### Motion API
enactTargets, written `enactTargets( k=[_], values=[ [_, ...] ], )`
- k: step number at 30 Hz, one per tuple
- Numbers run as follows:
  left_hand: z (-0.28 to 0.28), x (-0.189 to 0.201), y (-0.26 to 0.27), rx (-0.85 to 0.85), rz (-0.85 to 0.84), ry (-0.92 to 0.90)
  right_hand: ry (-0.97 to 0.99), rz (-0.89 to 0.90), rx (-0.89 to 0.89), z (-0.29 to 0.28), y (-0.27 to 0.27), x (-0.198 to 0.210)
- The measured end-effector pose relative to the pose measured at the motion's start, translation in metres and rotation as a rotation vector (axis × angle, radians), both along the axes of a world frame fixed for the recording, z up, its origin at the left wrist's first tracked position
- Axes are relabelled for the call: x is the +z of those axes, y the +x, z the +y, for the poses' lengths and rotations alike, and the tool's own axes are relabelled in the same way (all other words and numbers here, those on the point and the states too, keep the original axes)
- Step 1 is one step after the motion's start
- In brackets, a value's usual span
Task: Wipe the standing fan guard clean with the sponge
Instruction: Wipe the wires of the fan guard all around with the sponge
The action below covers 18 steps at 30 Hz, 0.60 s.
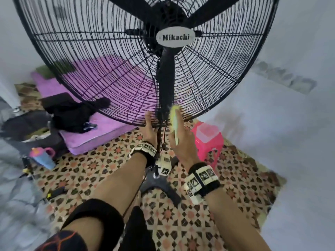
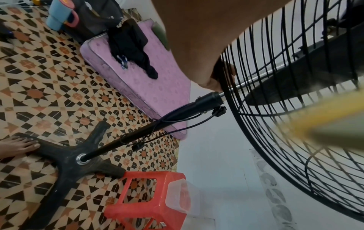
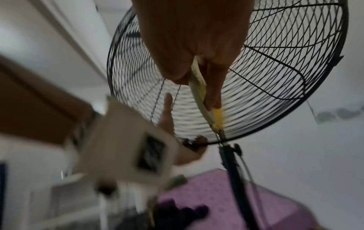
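The black wire fan guard (image 1: 112, 57) fills the upper part of the head view, a round cage facing the person, with a grey "Mikachi" badge (image 1: 175, 37) at its hub and the dark blades behind the wires. The right hand (image 1: 181, 140) holds a thin yellow sponge (image 1: 174, 116) against the lowest part of the guard, just right of the bottom centre; its grip is clamped on the sponge, thumb on one face and fingers (image 3: 213, 87) on the other, as the right wrist view shows. The sponge is seen edge-on, its long axis running along the hand, up and away from the person toward the hub, with its far end on the wires. The left hand (image 1: 150, 127) is at the guard's bottom rim just left of the sponge; in the left wrist view its fingers (image 2: 226, 70) curl round the rim wire, a grip closed on the guard. Below, the black pole (image 2: 157, 126) runs down to a cross-shaped base (image 2: 67, 168) on the patterned floor (image 1: 94, 169), and a bare foot (image 2: 17, 144) rests on one leg of the base. A pink stool (image 1: 208, 140) with a clear container on it stands to the right of the pole, and a purple mattress (image 1: 101, 127) with dark clothing (image 1: 72, 113) on it lies to the left.
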State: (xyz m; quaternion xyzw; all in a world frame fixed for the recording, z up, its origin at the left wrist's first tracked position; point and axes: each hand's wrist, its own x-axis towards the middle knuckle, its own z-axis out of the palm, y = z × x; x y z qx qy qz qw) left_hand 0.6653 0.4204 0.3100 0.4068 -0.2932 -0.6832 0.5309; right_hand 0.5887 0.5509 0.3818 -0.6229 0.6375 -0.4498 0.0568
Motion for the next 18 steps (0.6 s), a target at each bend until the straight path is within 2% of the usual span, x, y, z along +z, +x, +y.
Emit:
enactTargets(
  k=[1, 2, 4, 6, 8, 12, 15, 18],
  values=[
    [-0.001, -0.002, -0.001, 0.014, -0.006, -0.002, -0.033, -0.023, -0.001, 0.000, 0.003, 0.008],
    [0.004, 0.002, -0.001, 0.017, -0.089, -0.043, -0.098, -0.041, 0.002, -0.001, 0.007, 0.022],
    [0.006, 0.002, 0.003, -0.055, -0.191, -0.113, -0.257, -0.037, -0.010, -0.008, 0.012, 0.054],
    [0.011, 0.005, 0.002, -0.022, -0.045, -0.109, -0.349, 0.017, -0.033, -0.022, 0.011, 0.071],
    [0.013, 0.009, 0.003, 0.007, -0.023, -0.112, -0.320, 0.041, -0.039, -0.027, 0.006, 0.063],
    [0.009, 0.008, 0.005, -0.020, -0.046, -0.106, -0.101, 0.030, -0.070, -0.009, 0.001, 0.030],
    [0.006, 0.009, 0.008, -0.017, -0.048, -0.076, -0.269, -0.051, -0.092, -0.015, 0.003, 0.064],
    [0.012, 0.015, 0.008, -0.007, -0.020, -0.097, -0.373, 0.000, -0.078, -0.037, 0.000, 0.096]
  ],
)
